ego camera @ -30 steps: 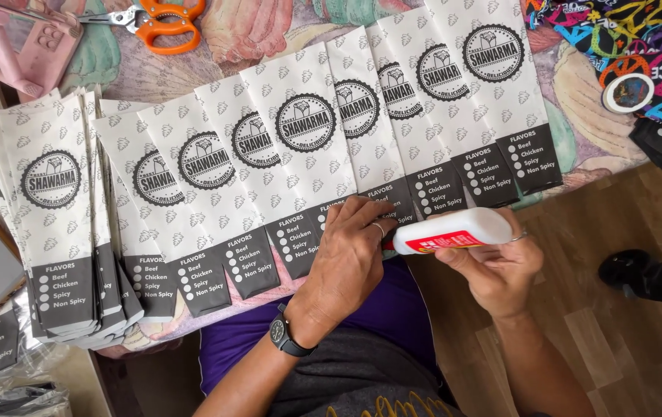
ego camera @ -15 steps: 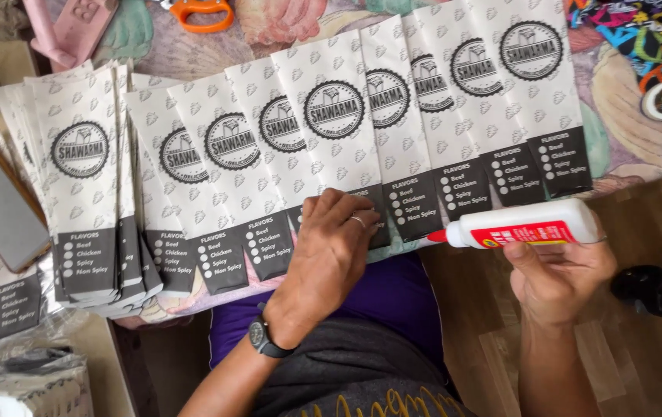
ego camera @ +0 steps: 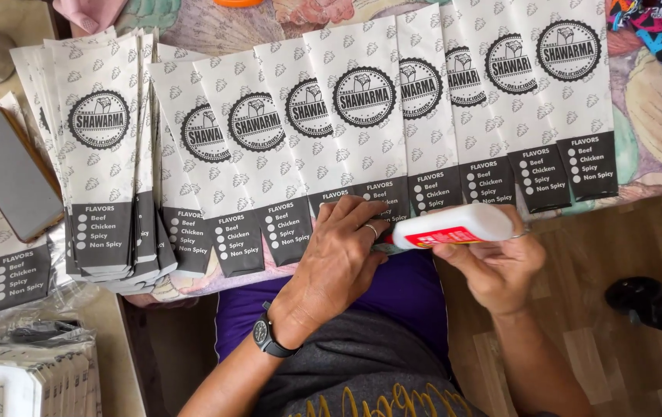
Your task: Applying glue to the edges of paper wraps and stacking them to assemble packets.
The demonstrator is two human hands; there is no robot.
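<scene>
Fingers of the left hand [ego camera: 341, 259] press flat on the lower edge of a white printed paper sleeve [ego camera: 362, 116] — one of a fanned row on the table. Right hand [ego camera: 501, 266] grips a white plastic glue bottle with a red label [ego camera: 454, 226], its tip at that sleeve's edge.

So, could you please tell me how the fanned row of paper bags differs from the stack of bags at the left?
The fanned row lies spread out, each bag's printed face partly showing; the stack is piled, only the top face showing. The left hand presses on the row, with the glue bottle beside it; nothing touches the stack. Both share one printed design.
</scene>
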